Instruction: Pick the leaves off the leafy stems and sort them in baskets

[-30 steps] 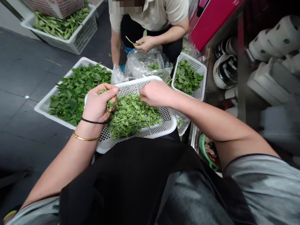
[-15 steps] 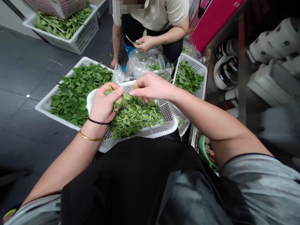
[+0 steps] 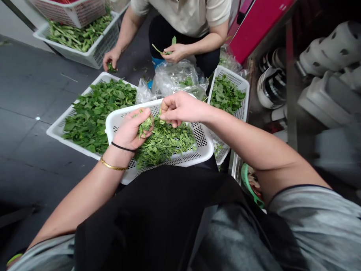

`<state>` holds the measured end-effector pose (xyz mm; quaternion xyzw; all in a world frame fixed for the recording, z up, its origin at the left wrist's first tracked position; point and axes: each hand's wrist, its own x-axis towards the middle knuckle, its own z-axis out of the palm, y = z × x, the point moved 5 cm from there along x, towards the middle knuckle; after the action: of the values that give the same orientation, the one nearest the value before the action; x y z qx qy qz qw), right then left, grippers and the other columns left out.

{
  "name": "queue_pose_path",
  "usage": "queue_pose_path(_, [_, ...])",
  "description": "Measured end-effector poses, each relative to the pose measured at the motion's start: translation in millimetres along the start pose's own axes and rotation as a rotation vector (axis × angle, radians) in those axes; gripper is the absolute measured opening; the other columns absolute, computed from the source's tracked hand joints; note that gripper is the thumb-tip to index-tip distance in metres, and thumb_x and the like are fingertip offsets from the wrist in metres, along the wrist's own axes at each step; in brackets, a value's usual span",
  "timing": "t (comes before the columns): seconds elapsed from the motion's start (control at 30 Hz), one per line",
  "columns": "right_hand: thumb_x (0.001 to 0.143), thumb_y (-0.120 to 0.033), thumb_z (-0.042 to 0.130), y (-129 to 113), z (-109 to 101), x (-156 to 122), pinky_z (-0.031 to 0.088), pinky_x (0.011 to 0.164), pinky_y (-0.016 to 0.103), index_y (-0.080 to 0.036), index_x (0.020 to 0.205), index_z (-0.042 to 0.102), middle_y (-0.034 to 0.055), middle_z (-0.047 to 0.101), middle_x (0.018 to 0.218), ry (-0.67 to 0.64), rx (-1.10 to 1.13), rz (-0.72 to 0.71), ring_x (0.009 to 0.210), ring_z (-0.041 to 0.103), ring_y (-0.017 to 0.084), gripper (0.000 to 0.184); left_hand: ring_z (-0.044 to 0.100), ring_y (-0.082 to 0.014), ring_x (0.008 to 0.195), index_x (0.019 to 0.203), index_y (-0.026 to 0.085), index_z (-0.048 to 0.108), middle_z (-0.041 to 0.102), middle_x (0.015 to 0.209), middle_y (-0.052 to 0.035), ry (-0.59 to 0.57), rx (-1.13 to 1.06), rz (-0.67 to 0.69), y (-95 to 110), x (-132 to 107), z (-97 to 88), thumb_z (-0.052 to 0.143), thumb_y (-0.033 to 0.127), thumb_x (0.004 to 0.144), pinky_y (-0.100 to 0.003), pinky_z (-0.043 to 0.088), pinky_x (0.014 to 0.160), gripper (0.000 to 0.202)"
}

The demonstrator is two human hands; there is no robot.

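My left hand [image 3: 128,131] is closed around a small bunch of pale green shoots [image 3: 145,125], the tips poking out past the thumb. Thumb and forefinger of my right hand [image 3: 182,107] are pinched on a small green shoot [image 3: 161,119], just right of that bunch. Both hands are over a white perforated basket [image 3: 205,148] resting at my lap. Inside it lies a loose heap of similar green shoots [image 3: 163,146], partly covered by my left hand.
Facing me, a person in a cream shirt [image 3: 188,12] holds a leafy stem. A basket of leafy greens [image 3: 98,106] stands left, another [image 3: 228,92] right. A clear plastic bag [image 3: 169,78] lies between. Stacked baskets [image 3: 76,44] are at back left, shelving with grey containers [image 3: 329,90] at right.
My left hand has moved slightly right and turned, showing more of the bunch. My right hand stays nearly in place. The other person's one hand has swung out left, holding something green.
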<state>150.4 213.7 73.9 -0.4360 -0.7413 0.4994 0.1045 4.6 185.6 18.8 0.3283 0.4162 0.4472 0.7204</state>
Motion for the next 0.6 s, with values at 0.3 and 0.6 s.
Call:
queue_pose_path(0.3, [0.082, -0.030, 0.075, 13, 25, -8, 0.035, 0.054, 0.022, -0.017, 0.079, 0.053, -0.0055, 0.053, 0.061, 0.293, 0.122, -0.080, 0.056, 0.047, 0.008, 0.025, 0.048, -0.0076, 0.040, 0.072, 0.020, 0.057, 0.054, 0.055, 0.0041, 0.087, -0.025, 0.104, -19, -4, 14.6, 0.082, 0.062, 0.071, -0.021, 0.032, 0.035, 0.050])
queue_pose_path(0.6, [0.092, -0.026, 0.059, 1, 7, -34, 0.038, 0.074, 0.028, -0.016, 0.114, 0.060, 0.0009, 0.063, 0.084, 0.221, -0.272, -0.344, 0.078, 0.055, 0.014, 0.024, 0.048, -0.0069, 0.042, 0.074, 0.017, 0.064, 0.061, 0.061, 0.0011, -0.019, 0.125, 0.007, -6, -26, 22.3, 0.095, 0.047, 0.057, -0.019, 0.035, 0.037, 0.046])
